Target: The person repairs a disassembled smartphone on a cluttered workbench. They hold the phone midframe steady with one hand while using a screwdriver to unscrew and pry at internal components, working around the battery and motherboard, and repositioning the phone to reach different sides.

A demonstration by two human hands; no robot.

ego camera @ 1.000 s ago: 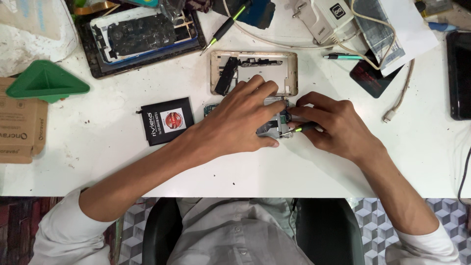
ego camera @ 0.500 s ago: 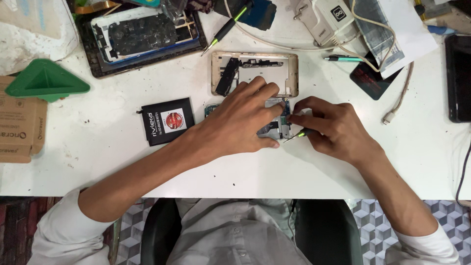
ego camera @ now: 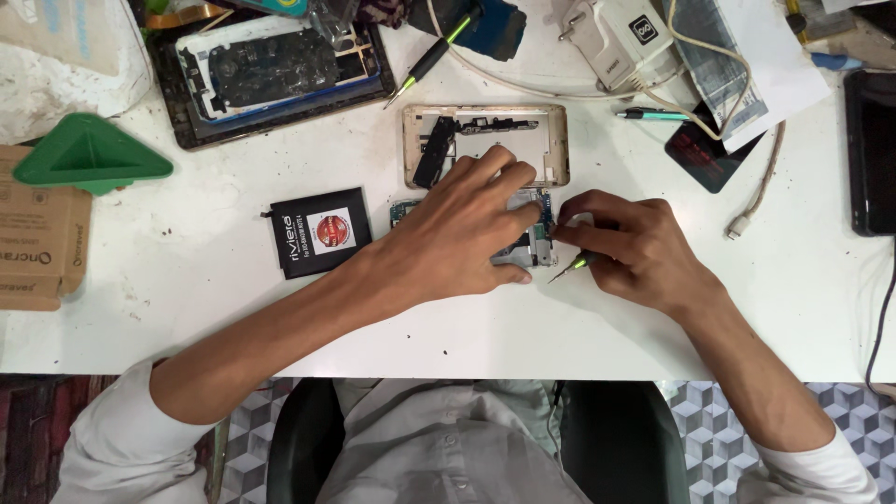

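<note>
A white worktop (ego camera: 187, 280), speckled with grime, carries phone parts: a gold back shell (ego camera: 485, 140), a black battery (ego camera: 320, 231), a green triangular stand (ego camera: 89, 154) and a stripped tablet (ego camera: 271, 70) at the far edge. Over the last second the right hand (ego camera: 635, 247) has drawn slightly back to the right, and the green-tipped screwdriver (ego camera: 569, 266) now points at the lower right corner of the opened phone (ego camera: 532, 238) instead of lying over it (a small repositioning, it seems, rather than a finished step). That hand is pinched shut on the screwdriver. The left hand (ego camera: 457, 238) lies flat, fingers spread, pressing the phone down at the middle of the worktop.
</note>
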